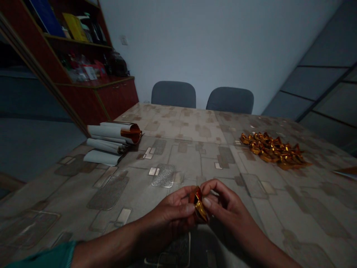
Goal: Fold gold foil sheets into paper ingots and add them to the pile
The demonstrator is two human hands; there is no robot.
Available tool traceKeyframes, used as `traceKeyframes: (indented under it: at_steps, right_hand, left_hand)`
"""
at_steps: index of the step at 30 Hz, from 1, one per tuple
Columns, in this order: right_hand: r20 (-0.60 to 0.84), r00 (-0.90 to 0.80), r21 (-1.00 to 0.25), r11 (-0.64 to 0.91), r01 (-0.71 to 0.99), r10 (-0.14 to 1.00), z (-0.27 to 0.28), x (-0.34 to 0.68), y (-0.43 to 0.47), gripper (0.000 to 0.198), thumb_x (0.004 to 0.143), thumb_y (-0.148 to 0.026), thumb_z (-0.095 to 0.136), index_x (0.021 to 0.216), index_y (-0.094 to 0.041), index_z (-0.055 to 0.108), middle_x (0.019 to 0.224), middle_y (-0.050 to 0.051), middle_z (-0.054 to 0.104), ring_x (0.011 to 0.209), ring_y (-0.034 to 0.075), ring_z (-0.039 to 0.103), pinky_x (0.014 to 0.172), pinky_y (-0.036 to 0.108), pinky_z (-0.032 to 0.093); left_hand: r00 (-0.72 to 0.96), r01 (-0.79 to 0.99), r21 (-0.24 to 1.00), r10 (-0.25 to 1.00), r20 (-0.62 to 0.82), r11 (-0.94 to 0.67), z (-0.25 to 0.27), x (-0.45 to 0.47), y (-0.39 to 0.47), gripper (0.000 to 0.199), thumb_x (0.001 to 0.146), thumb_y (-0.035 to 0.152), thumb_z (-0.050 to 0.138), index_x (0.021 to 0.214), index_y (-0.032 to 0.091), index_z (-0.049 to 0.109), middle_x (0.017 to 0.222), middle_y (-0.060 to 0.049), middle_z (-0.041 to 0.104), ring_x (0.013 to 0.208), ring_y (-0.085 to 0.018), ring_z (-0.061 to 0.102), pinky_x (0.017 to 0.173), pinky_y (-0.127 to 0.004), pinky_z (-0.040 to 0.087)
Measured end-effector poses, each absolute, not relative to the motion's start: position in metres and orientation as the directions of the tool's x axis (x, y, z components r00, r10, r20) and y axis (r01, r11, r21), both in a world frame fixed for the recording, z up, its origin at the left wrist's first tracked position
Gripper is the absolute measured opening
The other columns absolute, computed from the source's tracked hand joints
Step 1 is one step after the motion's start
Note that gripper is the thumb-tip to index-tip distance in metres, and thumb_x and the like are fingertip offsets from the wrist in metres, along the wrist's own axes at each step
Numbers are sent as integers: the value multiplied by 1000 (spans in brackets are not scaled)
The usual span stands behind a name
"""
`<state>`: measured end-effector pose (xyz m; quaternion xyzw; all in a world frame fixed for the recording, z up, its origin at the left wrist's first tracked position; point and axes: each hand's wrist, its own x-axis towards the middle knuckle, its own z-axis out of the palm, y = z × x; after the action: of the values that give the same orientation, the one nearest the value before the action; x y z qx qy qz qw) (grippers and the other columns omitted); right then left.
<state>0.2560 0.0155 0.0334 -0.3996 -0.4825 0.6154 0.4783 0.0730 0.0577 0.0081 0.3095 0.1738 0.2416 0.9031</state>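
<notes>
A small folded piece of gold foil paper (199, 208) is held between my two hands, above the near part of the table. My left hand (175, 210) pinches its left side, with the thumb on the front. On the other side, the thumb and fingers of my right hand (223, 203) grip its right upper edge. The foil looks partly opened, with a reddish-gold inner face at the top. Its lower back is hidden by my fingers.
Several shiny gold folded foil pieces (275, 149) lie grouped on the right of the patterned table (189, 156). Rolled and folded sheets, white outside and gold inside (111, 139), rest at left. Two grey chairs (173, 93) stand behind the table. A sheet corner (347, 172) shows at far right.
</notes>
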Motion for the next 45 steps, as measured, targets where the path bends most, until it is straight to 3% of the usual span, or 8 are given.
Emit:
traceKeyframes:
  at_steps: [4, 7, 11, 16, 26, 33, 39, 45]
  right_hand:
    - [-28, -251, -970, -87, -227, 967, 33, 256, 15, 27, 88, -43, 71, 85, -19, 59, 76, -1, 57, 67, 12, 50, 62, 25, 38]
    - [-73, -262, -946, -150, -287, 962, 30, 256, 15, 28, 86, -43, 74, 91, -20, 59, 74, -1, 59, 64, 11, 50, 60, 24, 37]
    - [-75, -192, -938, -134, -320, 979, 28, 254, 14, 31, 83, -42, 78, 99, -22, 60, 87, 0, 62, 72, 12, 55, 65, 25, 41]
    - [-53, -192, -976, -92, -195, 980, 32, 254, 11, 27, 88, -46, 71, 98, -22, 67, 82, 1, 61, 74, 14, 54, 66, 26, 40]
    - [-115, -238, -917, -195, -347, 964, 28, 250, 12, 30, 82, -43, 79, 91, -20, 62, 75, -1, 62, 66, 11, 56, 63, 24, 38]
    - [-132, -253, -930, -209, -304, 958, 33, 254, 11, 31, 86, -46, 74, 87, -17, 63, 74, -1, 59, 68, 12, 52, 64, 25, 38]
    - [-187, -281, -884, -286, -369, 941, 30, 255, 13, 32, 81, -44, 80, 85, -18, 62, 74, -1, 59, 68, 13, 53, 65, 26, 38]
    - [-238, -306, -858, -347, -378, 922, 31, 256, 12, 34, 77, -42, 83, 90, -18, 63, 78, 1, 64, 71, 14, 57, 65, 26, 39]
  left_hand:
    - [803, -369, 599, 568, -180, 710, 5, 74, 58, 43, 84, 18, 75, 123, 17, 58, 121, -12, 63, 102, -18, 66, 93, -27, 47]
    - [795, -369, 606, 577, -186, 705, 4, 73, 59, 47, 82, 18, 78, 124, 18, 57, 119, -11, 63, 98, -17, 67, 91, -28, 48]
    - [783, -366, 605, 585, -212, 708, 3, 71, 60, 43, 82, 15, 78, 119, 21, 58, 115, -7, 63, 89, -12, 67, 78, -21, 50]
    - [771, -389, 602, 604, -201, 698, 5, 71, 61, 34, 80, 16, 80, 105, 22, 58, 97, -1, 66, 70, -8, 67, 63, -15, 51]
    - [770, -371, 671, 617, -164, 642, 8, 73, 61, 31, 78, 19, 82, 100, 18, 61, 87, -1, 69, 66, -8, 67, 58, -15, 49]
    - [792, -351, 659, 586, -171, 665, 3, 73, 64, 38, 76, 19, 83, 105, 18, 59, 84, 0, 69, 60, -8, 66, 51, -14, 47]
    - [802, -384, 678, 591, -91, 626, 1, 75, 63, 38, 78, 22, 81, 100, 23, 51, 79, 0, 70, 56, -10, 65, 47, -15, 45]
    - [789, -373, 692, 604, -114, 618, 2, 74, 60, 33, 77, 20, 81, 98, 21, 55, 82, -2, 73, 60, -12, 69, 50, -16, 48]
